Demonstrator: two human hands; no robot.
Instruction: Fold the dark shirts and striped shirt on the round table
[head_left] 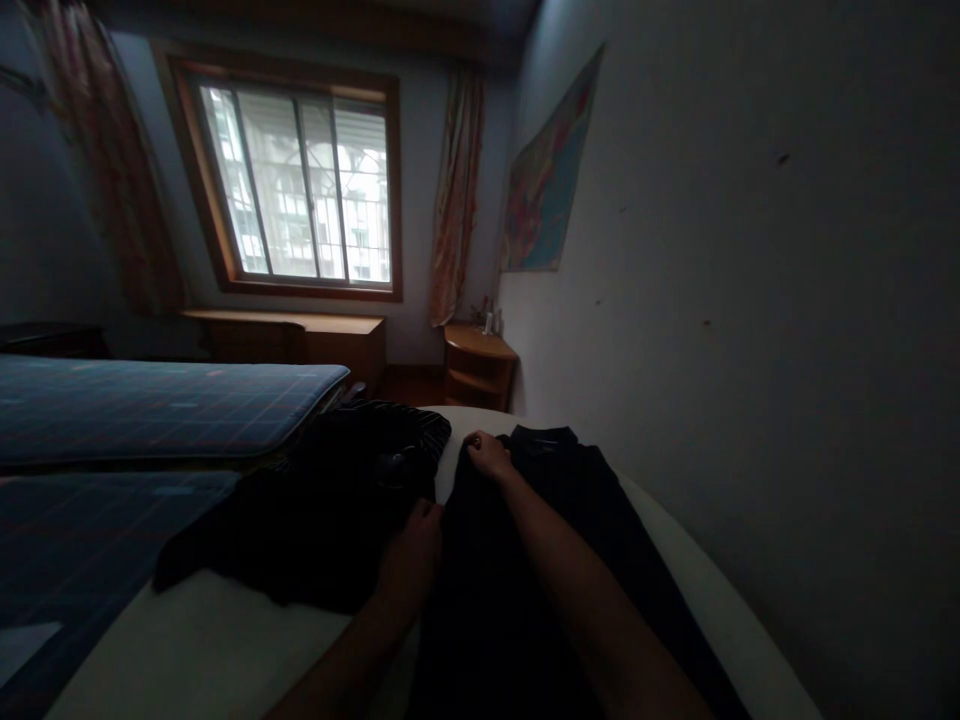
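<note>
A dark garment (570, 520) lies spread lengthways on a white surface (225, 650) in front of me. My right hand (487, 455) is at its far left corner, fingers closed in a pinch on the fabric edge. My left hand (412, 550) rests lower on the garment's left edge, fingers curled onto the cloth. A second heap of dark clothes (330, 510), partly striped, lies just left of both hands.
A blue checked mattress (150, 400) lies to the left. Behind it are a window (300, 185) with curtains, a low wooden cabinet (300, 335) and a corner shelf (476, 365). A wall with a map (551, 185) runs close along the right.
</note>
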